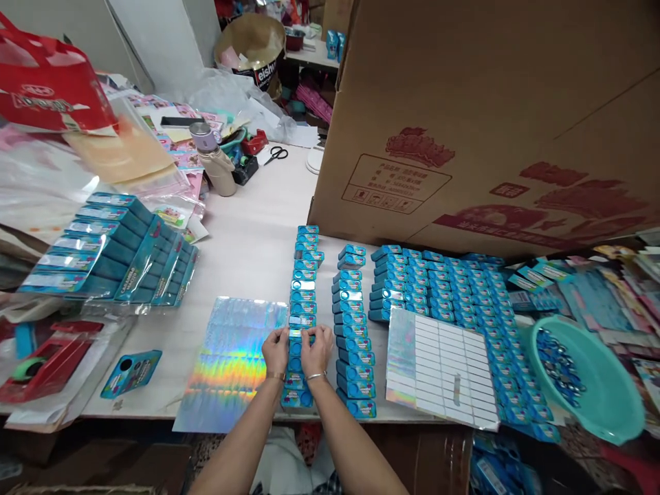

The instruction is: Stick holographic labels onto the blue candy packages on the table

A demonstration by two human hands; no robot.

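Over a column of small blue boxes (302, 297), my left hand (276, 352) and my right hand (316, 352) meet, fingertips pinched together. Between them a small shiny label (295, 333) is stretched, one end in each hand, right at the top of a box. Beside my left hand lies a holographic sticker sheet (232, 357). A second column of blue boxes (355, 347) runs just right of my right hand. Farther right, a sheet of white rectangular labels (446, 364) rests partly over more rows of blue boxes (438, 282).
A large cardboard carton (464, 124) stands behind the rows. At the right is a turquoise basin (603, 385) of small blue pieces. Wrapped blue packs (113, 251), a red tape dispenser (56, 357) and a single blue box (130, 373) are left; a bottle (216, 165) and scissors (277, 155) lie farther back.
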